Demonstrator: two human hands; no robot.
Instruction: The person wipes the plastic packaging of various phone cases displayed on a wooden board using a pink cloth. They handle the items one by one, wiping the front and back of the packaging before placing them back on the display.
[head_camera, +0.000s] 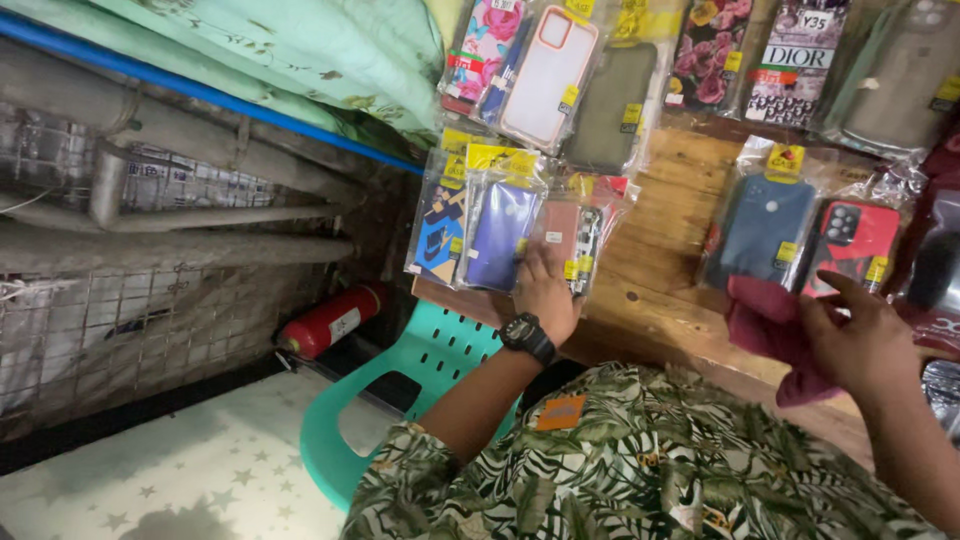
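Leaf-printed shirt fabric fills the bottom of the view, worn by the person. Their left hand, a black watch on its wrist, lies flat with fingers spread on a bagged phone case on the wooden surface, just beside a purple bagged case. Their right hand is closed around a dark red cloth, near a blue case and a red case in clear bags. A teal plastic chair stands below the surface, with a red fire extinguisher on the floor beside it.
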